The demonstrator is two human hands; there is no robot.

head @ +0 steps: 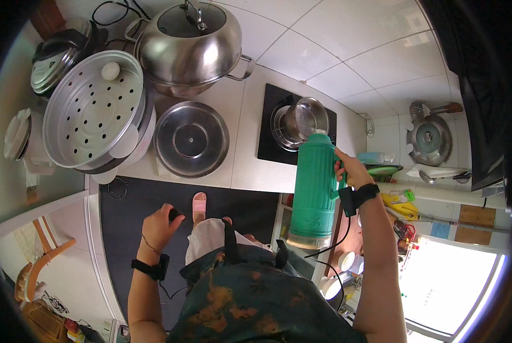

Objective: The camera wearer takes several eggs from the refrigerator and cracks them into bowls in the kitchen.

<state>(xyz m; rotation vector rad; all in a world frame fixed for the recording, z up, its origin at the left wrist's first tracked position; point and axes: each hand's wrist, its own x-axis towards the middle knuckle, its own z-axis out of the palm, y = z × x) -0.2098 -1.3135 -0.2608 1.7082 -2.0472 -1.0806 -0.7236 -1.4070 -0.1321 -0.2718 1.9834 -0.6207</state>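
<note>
My right hand (351,168) grips the handle of a green plastic thermos flask (315,188). The flask is tilted, its mouth at the lower rim of a small steel pot (309,115) on the black gas stove (269,124). Whether liquid is flowing cannot be told. Over the dark floor, my left hand (159,225) is closed around a small dark object, perhaps the flask's stopper. Straps with small black devices circle both wrists.
A steel lid (191,139) lies on the white counter (247,171). Left of it, a perforated steamer tray (95,115) holds a white ball-like item. A large domed steel pot (189,47) stands behind. Pans and utensils hang at the right, beyond a green plate (382,170).
</note>
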